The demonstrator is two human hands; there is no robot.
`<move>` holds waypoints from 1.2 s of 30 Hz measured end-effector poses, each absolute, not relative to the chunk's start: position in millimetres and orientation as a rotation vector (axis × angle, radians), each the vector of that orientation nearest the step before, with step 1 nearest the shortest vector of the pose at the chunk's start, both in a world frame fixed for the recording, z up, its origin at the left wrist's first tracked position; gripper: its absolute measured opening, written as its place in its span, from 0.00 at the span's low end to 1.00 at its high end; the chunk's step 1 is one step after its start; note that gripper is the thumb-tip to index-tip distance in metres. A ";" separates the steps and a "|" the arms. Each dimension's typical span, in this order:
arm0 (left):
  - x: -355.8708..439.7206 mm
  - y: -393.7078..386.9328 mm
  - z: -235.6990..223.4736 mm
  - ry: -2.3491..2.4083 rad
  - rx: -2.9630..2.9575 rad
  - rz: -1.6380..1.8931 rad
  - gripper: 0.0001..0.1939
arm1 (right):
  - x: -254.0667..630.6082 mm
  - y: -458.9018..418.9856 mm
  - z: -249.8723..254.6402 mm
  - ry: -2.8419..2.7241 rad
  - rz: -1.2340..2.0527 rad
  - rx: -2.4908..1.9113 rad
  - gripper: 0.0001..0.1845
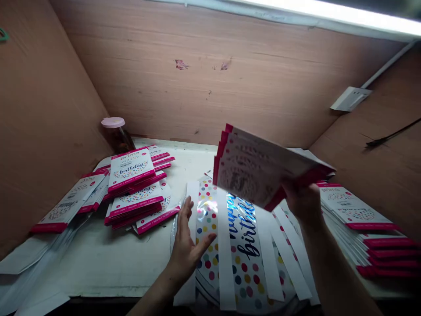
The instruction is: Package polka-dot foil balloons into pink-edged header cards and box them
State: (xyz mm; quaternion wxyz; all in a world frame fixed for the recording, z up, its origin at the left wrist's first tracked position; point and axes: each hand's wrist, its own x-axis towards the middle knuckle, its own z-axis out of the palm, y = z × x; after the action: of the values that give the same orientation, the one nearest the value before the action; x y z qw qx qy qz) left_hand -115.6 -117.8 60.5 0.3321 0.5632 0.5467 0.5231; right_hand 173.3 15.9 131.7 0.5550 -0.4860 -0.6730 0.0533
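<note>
The right hand (304,204) is closed firmly around one end of a fan of pink-edged balloon packets (271,169), its fingers behind the bundle and its thumb across the lower edge. The fan is lifted clear of the desk (98,263) and tilted, its long axis running from about 10 o'clock to 4 o'clock, with the free end up at 10 o'clock from the hand.

At 7 o'clock from that hand, directly below the fan's near edge, lies a polka-dot foil sheet (245,259) printed with "happy birthday" in blue script, with white paper strips (225,259) lying along it. The left hand (186,245) is open, with its fingers spread and nothing gripped, and it rests against the sheet's left side, so it is the nearer hand to the foil.

Farther out, at 10 o'clock from the left hand, loose stacks of pink-edged "birthday" packets (131,169) lie on the desk. At 3 o'clock from the right hand, a neat overlapping row of packets (358,210) runs along the desk's edge. A pink-lidded glass jar (115,136) stands in the far corner.
</note>
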 end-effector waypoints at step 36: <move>-90.8 -117.8 22.6 1.036 1.482 1.078 0.08 | 142.7 70.4 65.9 -2.356 0.214 -1.112 0.22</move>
State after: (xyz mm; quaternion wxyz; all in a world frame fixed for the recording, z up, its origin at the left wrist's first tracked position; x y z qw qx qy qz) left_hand -90.8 -117.8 22.6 0.4954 0.6116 0.4274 0.4449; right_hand 142.7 70.4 65.9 0.2608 -0.4108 -0.8700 0.0792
